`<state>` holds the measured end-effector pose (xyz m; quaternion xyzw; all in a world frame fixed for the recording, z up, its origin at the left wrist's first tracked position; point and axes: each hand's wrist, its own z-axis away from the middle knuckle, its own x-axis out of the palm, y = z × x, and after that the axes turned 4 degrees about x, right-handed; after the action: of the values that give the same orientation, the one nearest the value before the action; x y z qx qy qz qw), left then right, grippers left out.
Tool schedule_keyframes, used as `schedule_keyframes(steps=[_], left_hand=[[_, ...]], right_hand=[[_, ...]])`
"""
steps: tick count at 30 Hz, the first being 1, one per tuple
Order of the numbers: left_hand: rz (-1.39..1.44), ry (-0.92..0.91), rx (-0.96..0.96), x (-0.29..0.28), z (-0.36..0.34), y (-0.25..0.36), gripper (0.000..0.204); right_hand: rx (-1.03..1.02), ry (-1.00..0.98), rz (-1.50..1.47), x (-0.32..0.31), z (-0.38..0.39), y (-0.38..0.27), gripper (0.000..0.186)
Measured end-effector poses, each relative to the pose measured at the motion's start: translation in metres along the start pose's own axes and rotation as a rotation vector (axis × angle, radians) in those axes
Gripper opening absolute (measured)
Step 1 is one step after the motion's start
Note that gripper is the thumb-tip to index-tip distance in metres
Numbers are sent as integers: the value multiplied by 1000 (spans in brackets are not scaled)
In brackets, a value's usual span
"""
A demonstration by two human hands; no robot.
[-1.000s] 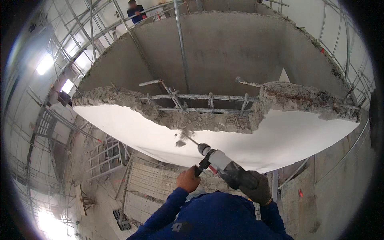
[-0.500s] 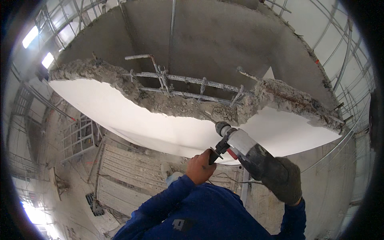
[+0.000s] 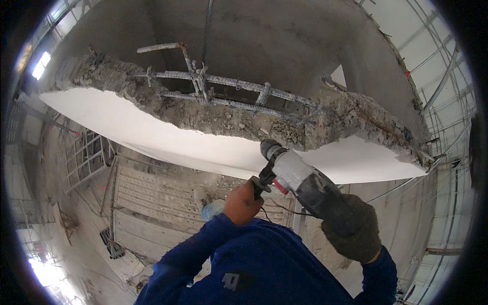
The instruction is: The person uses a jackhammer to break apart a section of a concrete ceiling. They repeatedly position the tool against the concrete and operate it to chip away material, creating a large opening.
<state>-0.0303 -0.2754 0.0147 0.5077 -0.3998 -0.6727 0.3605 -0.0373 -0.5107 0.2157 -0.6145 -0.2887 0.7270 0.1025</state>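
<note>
Both of my hands hold a grey and black rotary hammer (image 3: 303, 175) with a red switch. My bare left hand (image 3: 243, 203) is closed round its dark side handle (image 3: 263, 182). On the rear of the tool, my right hand (image 3: 354, 231) in a dark knit glove grips the body; its fingers are mostly hidden. The black chuck (image 3: 269, 147) points at the broken upper edge of a concrete wall (image 3: 223, 122), whose outer face is white. What bit it carries cannot be made out against the rubble. Exposed rebar (image 3: 236, 81) crosses the gap just beyond.
Behind the broken edge lies a grey concrete hollow (image 3: 264, 35). A bent rebar end (image 3: 160, 47) sticks up at left. Perforated metal planks (image 3: 152, 190) lie below me, with a metal frame (image 3: 87, 157) to their left. Scaffold tubes (image 3: 445, 76) stand at right, and a cable (image 3: 284, 207) hangs under the tool.
The hammer and both hands have shifted slightly left. The view has moved, so the wall edge and rebar sit higher in the picture. Both grips stay the same.
</note>
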Motion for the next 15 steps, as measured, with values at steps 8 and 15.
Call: schedule_keyframes(steps=[8, 15], left_hand=[[14, -92, -62, -16, -12, -39, 30], [-160, -84, 84, -39, -47, -119, 23]], right_hand=[[-226, 170, 349, 46, 5, -24, 53], [-10, 83, 49, 107, -10, -33, 52]])
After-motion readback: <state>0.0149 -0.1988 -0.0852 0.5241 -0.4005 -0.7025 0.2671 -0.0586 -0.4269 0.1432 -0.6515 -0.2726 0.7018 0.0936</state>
